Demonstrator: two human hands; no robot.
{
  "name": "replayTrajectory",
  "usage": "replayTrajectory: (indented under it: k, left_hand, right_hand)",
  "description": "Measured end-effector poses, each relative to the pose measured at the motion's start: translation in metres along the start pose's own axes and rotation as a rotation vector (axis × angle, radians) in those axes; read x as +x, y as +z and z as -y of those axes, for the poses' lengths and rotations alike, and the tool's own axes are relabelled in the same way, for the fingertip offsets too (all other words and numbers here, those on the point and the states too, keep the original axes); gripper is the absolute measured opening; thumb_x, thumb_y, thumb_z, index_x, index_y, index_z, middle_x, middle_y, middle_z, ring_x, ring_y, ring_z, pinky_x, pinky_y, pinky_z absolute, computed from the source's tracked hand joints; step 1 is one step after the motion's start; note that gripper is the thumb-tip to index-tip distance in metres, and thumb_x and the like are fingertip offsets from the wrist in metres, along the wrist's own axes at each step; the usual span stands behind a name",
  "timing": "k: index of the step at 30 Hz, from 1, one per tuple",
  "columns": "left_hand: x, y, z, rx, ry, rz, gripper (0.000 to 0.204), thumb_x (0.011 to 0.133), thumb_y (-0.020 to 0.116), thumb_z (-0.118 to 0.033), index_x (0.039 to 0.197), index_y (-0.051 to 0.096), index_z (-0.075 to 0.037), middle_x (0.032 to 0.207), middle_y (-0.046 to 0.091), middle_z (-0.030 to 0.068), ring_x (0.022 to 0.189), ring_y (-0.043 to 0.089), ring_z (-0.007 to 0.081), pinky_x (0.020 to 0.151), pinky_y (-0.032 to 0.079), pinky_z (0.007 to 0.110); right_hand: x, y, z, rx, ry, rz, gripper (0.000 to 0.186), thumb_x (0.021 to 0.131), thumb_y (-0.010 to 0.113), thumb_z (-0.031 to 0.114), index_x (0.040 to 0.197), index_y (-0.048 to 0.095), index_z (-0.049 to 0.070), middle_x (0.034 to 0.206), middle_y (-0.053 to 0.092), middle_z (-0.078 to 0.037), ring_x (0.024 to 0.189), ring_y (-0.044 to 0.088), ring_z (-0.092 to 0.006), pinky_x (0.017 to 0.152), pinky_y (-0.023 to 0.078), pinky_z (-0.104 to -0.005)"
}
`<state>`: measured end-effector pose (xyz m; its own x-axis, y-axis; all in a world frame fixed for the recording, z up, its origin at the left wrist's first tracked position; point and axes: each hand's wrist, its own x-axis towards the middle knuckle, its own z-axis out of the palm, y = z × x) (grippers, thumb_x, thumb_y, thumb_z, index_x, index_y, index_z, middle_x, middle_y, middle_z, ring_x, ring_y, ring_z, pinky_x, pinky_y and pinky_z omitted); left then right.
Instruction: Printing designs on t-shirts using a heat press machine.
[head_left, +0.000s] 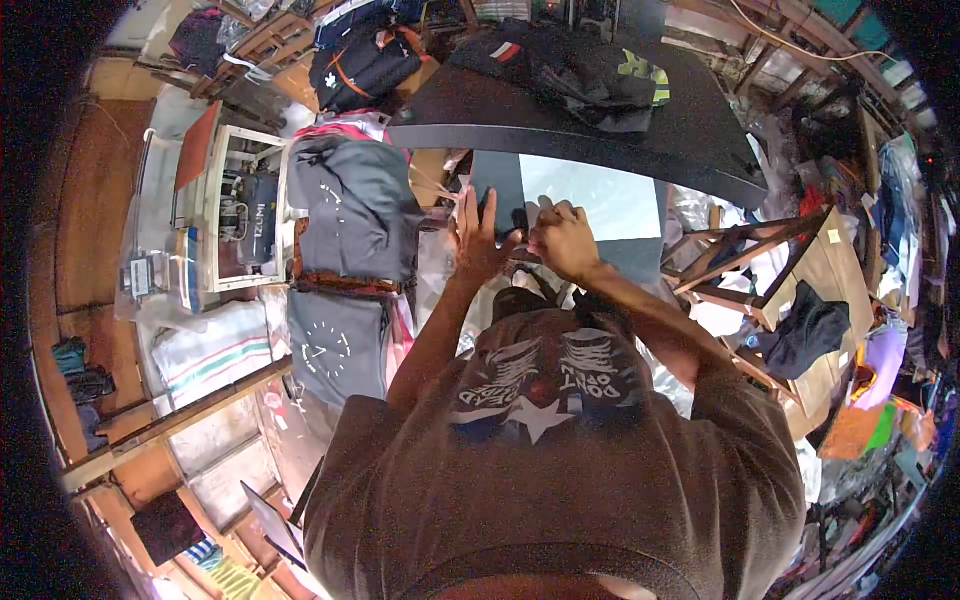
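Observation:
In front of my body, a dark grey cloth-like piece [493, 165] lies with a pale, light-coloured sheet [590, 190] over its middle. My left hand [480, 235] rests at its near left edge, fingers stretched and apart. Just to the right, my right hand [565, 240] is curled at the near edge by the pale sheet. Its fingers are closed, and what they pinch, if anything, is hidden. The two hands almost meet at the thumbs.
Grey garments with printed circle marks [350, 215] are stacked at left, beside a white frame [285, 210] around a machine. A black tabletop [450, 105] with dark clothing [560, 70] stands beyond. At right, a black cloth [808, 330] hangs over a wooden panel [835, 270].

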<state>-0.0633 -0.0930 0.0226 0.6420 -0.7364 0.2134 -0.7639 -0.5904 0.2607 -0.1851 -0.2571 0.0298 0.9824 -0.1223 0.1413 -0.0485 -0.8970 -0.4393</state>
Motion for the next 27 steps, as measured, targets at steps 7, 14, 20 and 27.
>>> replayTrajectory:
  k: [7, 14, 20, 27]
  left_hand:
    - [-0.006, 0.006, 0.007, 0.044, 0.037, 0.010, 0.085, 0.086, 0.057, -0.062, 0.151, 0.032, -0.013, 0.157, 0.019, 0.0239, 0.140, 0.026, 0.0447, 0.108, 0.025, 0.060]
    - [0.014, -0.010, -0.008, -0.013, 0.033, -0.118, 0.086, 0.077, 0.065, -0.047, 0.150, 0.035, -0.012, 0.157, 0.020, 0.0232, 0.144, 0.022, 0.0407, 0.109, 0.024, 0.061]
    - [0.013, -0.007, 0.002, -0.024, 0.094, 0.043, 0.089, 0.080, 0.061, -0.060, 0.151, 0.033, -0.014, 0.158, 0.018, 0.0217, 0.146, 0.019, 0.0384, 0.110, 0.019, 0.060]
    - [0.014, -0.002, -0.008, -0.033, 0.065, -0.031, 0.100, 0.083, 0.050, -0.074, 0.149, 0.032, -0.001, 0.155, 0.026, 0.0246, 0.144, 0.026, 0.0378, 0.114, 0.020, 0.054]
  right_hand:
    - [0.000, 0.002, 0.004, 0.043, 0.061, -0.079, 0.013, 0.079, 0.070, 0.023, 0.084, 0.073, 0.012, 0.100, 0.065, -0.007, 0.100, 0.059, -0.0283, 0.087, 0.045, -0.0432]
    - [0.023, -0.023, -0.020, 0.592, 0.280, 0.097, 0.017, 0.079, 0.070, 0.013, 0.091, 0.070, 0.002, 0.084, 0.071, -0.014, 0.078, 0.068, -0.0208, 0.071, 0.053, -0.0339]
    - [0.026, -0.017, -0.063, 0.622, 0.264, 0.023, 0.012, 0.081, 0.067, 0.011, 0.084, 0.071, 0.001, 0.084, 0.071, -0.017, 0.077, 0.070, -0.0227, 0.070, 0.053, -0.0347]
    - [0.022, -0.006, -0.051, 0.357, 0.206, 0.048, 0.015, 0.084, 0.066, 0.015, 0.092, 0.069, 0.003, 0.084, 0.070, -0.017, 0.074, 0.069, -0.0254, 0.070, 0.052, -0.0353]
